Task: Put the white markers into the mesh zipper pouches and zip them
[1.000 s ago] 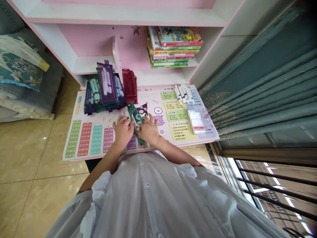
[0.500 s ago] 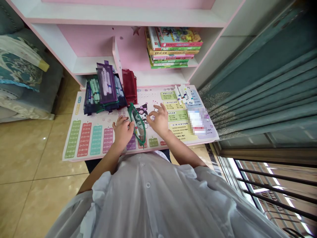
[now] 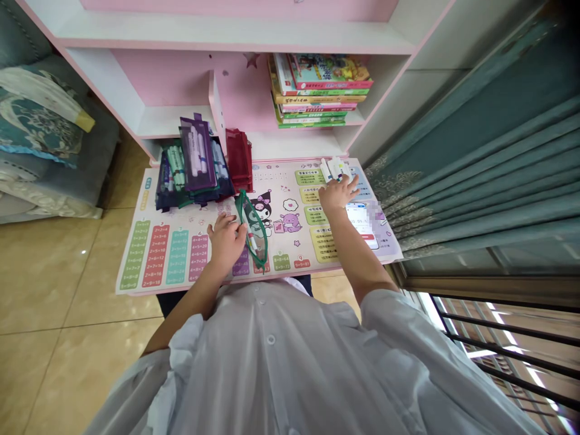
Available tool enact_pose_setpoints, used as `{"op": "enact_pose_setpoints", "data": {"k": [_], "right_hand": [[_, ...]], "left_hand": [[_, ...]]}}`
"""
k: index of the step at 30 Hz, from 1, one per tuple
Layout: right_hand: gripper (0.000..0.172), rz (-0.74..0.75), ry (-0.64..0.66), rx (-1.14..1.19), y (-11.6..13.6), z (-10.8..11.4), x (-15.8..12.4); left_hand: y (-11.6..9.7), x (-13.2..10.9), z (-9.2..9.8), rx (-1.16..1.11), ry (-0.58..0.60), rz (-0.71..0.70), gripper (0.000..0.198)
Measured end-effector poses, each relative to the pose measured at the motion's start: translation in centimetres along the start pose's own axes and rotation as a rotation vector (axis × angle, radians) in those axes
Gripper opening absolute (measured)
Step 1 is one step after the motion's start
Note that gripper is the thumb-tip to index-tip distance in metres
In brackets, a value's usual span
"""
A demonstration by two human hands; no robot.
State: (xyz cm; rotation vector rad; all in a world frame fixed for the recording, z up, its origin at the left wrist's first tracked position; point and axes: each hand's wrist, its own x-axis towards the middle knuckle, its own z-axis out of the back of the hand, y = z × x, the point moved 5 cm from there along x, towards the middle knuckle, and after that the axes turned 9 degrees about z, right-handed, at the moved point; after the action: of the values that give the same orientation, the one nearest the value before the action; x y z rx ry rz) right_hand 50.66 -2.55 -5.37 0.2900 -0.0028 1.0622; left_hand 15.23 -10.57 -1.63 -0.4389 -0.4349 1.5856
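Note:
A green-edged mesh pencil pouch lies at the middle of the desk, with a white marker visible inside. My left hand pinches the pouch's left edge between thumb and fingers. At the right back, several white markers lie loose in a bunch. My right hand is over their near ends with its fingers spread, and it partly covers them. Whether the fingertips touch a marker I cannot tell.
Purple, green and blue mesh pouches with markers are piled at the left back. Red mesh pouches lie beside them. A phone rests at the right. Stacked books fill part of the shelf. The printed desk mat lies beneath.
My right hand has moved from beside the pouch to the right and back, over the loose markers. My left hand has stayed at the pouch.

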Motion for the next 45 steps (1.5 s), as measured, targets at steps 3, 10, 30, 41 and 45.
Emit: {"op": "enact_pose_setpoints", "data": {"k": [3,10,30,41,45], "right_hand": [[0.03,-0.037,0.018,-0.008,-0.8,-0.5,0.6],[0.035,-0.055,0.048,-0.002,-1.1,-0.7,1.0],[0.016,0.369,-0.114,0.29,8.9,6.3,-12.3],[0.013,0.644,0.119,0.309,13.7,6.3,-19.1],[0.014,0.665,0.202,0.248,14.6,5.2,-19.5]], "left_hand": [[0.1,0.1,0.0,0.008,0.007,0.007,0.031],[0.2,0.2,0.0,-0.003,0.002,0.009,0.03],[0.3,0.0,0.3,0.002,-0.016,0.001,0.03],[0.2,0.0,0.4,-0.025,-0.025,0.01,0.027],[0.1,-0.1,0.4,-0.003,-0.016,0.019,0.028]]}}
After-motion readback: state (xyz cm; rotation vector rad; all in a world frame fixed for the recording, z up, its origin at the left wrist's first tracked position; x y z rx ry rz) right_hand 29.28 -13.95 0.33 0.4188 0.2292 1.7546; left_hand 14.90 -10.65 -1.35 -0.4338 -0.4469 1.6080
